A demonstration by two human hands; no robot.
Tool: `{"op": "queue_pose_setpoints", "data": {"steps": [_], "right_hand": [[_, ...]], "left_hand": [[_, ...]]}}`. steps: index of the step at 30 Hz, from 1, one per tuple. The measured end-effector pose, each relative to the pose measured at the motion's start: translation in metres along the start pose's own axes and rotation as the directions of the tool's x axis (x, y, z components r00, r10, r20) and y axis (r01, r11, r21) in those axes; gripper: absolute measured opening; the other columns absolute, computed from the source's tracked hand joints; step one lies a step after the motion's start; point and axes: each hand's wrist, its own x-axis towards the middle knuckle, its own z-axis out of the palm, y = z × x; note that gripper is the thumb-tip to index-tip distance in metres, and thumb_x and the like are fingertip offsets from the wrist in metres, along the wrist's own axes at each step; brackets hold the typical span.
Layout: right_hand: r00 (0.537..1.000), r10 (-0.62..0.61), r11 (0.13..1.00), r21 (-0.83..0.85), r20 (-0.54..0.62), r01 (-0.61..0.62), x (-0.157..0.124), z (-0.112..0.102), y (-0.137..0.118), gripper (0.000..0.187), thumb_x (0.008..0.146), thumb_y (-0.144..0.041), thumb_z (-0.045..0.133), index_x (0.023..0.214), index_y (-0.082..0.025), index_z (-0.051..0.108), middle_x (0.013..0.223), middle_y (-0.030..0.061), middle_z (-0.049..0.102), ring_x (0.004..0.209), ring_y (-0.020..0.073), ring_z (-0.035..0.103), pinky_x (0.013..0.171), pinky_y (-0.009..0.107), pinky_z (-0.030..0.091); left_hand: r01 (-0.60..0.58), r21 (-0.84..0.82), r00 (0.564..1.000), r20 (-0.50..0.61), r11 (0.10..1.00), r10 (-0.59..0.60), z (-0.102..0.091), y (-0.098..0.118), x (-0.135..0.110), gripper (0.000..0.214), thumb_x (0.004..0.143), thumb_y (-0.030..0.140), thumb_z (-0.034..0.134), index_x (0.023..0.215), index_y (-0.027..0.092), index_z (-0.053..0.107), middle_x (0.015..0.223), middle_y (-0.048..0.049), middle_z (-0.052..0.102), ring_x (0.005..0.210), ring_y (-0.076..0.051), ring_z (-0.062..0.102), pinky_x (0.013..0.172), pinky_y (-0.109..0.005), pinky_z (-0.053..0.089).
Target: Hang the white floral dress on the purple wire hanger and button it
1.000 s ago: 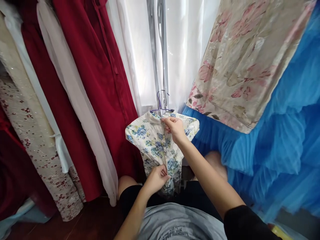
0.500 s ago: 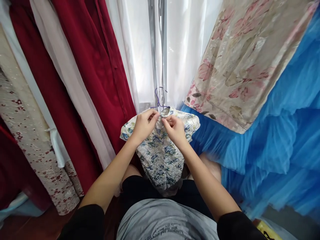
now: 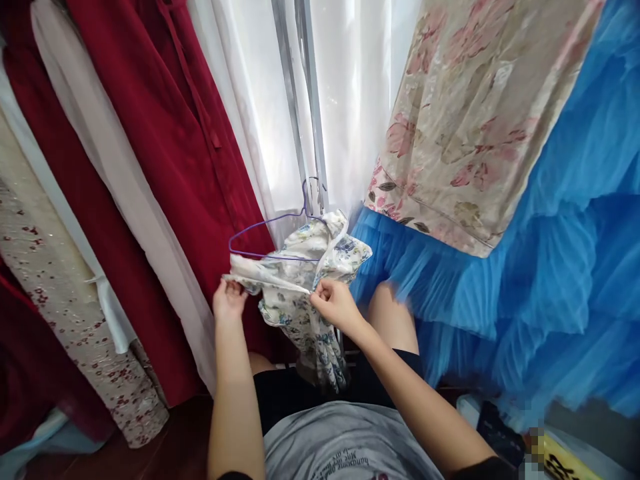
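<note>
A white shirt with a blue flower print [image 3: 300,313] hangs in front of me, its front pulled apart. The purple wire hanger [image 3: 265,222] shows bare on its left half, while the right half is still inside the garment. My left hand [image 3: 230,299] is closed on the shirt's left shoulder or sleeve cloth, below the hanger's left end. Near the middle, my right hand [image 3: 336,303] pinches the front edge of the opened side. Between both hands the cloth is stretched in a line.
Dark red cloth [image 3: 165,167] and a pale pink length [image 3: 115,160] hang at left. White curtains [image 3: 350,100] and metal poles [image 3: 300,100] stand ahead. At right are a beige floral cloth [image 3: 450,133] and blue tulle [image 3: 525,280]. A yellow numbered item [image 3: 563,460] lies lower right.
The shirt's front has come open and its left side has slid off the hanger. My left hand moved left and down with the cloth; my right hand moved down, holding the edge.
</note>
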Motion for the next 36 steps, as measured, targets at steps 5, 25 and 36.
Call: {"op": "queue_pose_setpoints", "data": {"steps": [5,25,36], "right_hand": [[0.976,0.172,0.983,0.086,-0.136,-0.162,-0.041,-0.022,0.046,0.023,0.077,-0.027,0.058,0.059,-0.022,0.045,0.049,-0.0055,0.046,0.047,0.0115,0.041,0.049,0.024,0.029],[0.88,0.191,0.766,0.495,0.434,-0.411,-0.09,-0.074,0.031,0.033,0.081,-0.047,0.079,0.081,-0.015,0.071,0.074,0.0004,0.065,0.068,0.0138,0.055,0.069,0.026,0.045],[0.974,0.189,0.977,0.075,0.128,-0.2,0.013,-0.22,0.023,0.02,0.071,-0.034,0.078,0.072,-0.014,0.075,0.067,0.0021,0.071,0.06,0.0146,0.058,0.057,0.024,0.042]], "left_hand": [[0.325,-0.101,0.944,0.1,0.94,-0.315,-0.044,-0.082,-0.064,0.021,0.096,0.022,0.052,0.076,0.019,0.059,0.088,-0.0038,0.07,0.082,-0.018,0.067,0.087,-0.041,0.053],[-0.292,0.581,0.417,0.792,0.759,-0.446,0.026,-0.119,-0.181,0.056,0.097,0.065,0.047,0.126,0.021,0.067,0.117,-0.0099,0.067,0.113,-0.026,0.057,0.099,-0.036,0.045],[-0.647,0.649,0.42,0.742,0.4,-0.523,-0.02,-0.099,-0.134,0.042,0.093,0.051,0.054,0.084,0.014,0.071,0.074,-0.0001,0.062,0.071,-0.016,0.053,0.064,-0.024,0.038]]}}
